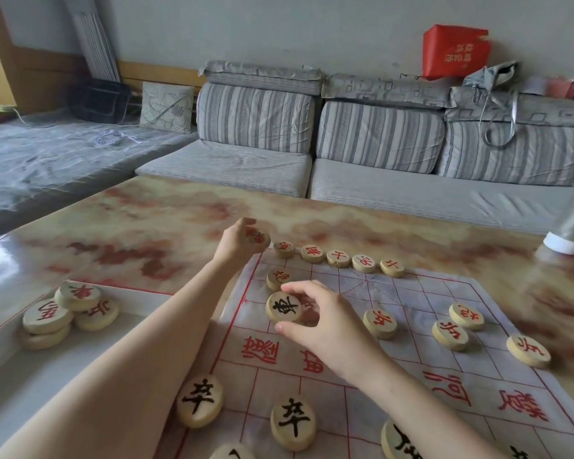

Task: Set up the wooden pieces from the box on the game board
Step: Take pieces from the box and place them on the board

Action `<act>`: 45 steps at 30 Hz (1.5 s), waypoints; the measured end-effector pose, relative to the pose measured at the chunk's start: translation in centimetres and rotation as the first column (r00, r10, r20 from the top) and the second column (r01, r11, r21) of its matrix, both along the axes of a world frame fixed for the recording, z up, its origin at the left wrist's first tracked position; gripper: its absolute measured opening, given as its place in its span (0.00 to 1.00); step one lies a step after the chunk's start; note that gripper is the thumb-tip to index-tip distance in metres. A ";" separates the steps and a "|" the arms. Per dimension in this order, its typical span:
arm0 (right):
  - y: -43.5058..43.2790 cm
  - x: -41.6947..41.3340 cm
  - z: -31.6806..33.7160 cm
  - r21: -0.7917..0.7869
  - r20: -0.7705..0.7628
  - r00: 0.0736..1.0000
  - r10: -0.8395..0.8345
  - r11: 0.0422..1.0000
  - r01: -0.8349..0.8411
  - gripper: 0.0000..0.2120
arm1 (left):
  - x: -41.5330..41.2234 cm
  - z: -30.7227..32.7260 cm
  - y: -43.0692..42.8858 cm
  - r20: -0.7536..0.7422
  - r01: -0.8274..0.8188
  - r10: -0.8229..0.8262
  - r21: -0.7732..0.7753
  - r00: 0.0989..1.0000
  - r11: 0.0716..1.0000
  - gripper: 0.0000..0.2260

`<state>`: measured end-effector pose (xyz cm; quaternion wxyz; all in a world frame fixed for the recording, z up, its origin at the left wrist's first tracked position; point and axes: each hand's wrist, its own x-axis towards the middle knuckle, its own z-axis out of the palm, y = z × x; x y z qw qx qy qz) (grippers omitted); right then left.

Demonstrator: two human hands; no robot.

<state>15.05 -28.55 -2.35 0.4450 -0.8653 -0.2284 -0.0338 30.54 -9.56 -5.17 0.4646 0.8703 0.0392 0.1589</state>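
Near edge: black soldier pieces point(293, 422) are lying flat on the game board point(411, 376), close to its near edge.
Right grip: right hand point(332, 323) is pinching a black-marked piece point(284, 308) by its rim between thumb and half-curled fingers, over the board's left side.
Left grip: left hand point(239, 240) is curling round a red-marked piece point(258, 239) at the board's far left corner. The fingertips are mostly hidden.
Far edge: red row point(338, 258) is running along it, beginning just beside that corner.
Box: box point(80, 352) is sitting on the worktop off the board's left edge, holding a small heap of pieces point(63, 309).
Step, judged: the red piece is wanting a flat set-down on the corner crossing, in line with the row and without nudging its neighbour. The black piece probably belongs at the near edge.
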 end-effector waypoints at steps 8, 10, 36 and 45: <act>0.2 -0.3 0.8 0.003 0.055 0.998 0.044 0.999 -0.044 0.22 | 1.2 -1.2 0.4 -0.040 0.003 0.002 0.129 0.999 0.992 0.25; 0.2 -0.6 0.9 0.004 0.074 0.996 0.053 0.999 -0.054 0.22 | 1.1 -1.2 0.4 -0.048 0.002 0.006 0.151 0.999 0.989 0.25; 4.4 -16.6 1.2 -0.078 -0.133 0.971 0.199 0.974 -0.210 0.25 | -25.3 6.5 3.1 0.099 0.136 -0.119 -0.193 0.988 0.972 0.12; 1.8 -21.1 1.9 -0.100 -0.119 0.984 0.133 0.984 -0.146 0.22 | -33.1 4.2 2.6 0.031 0.129 -0.125 -0.187 0.992 0.974 0.18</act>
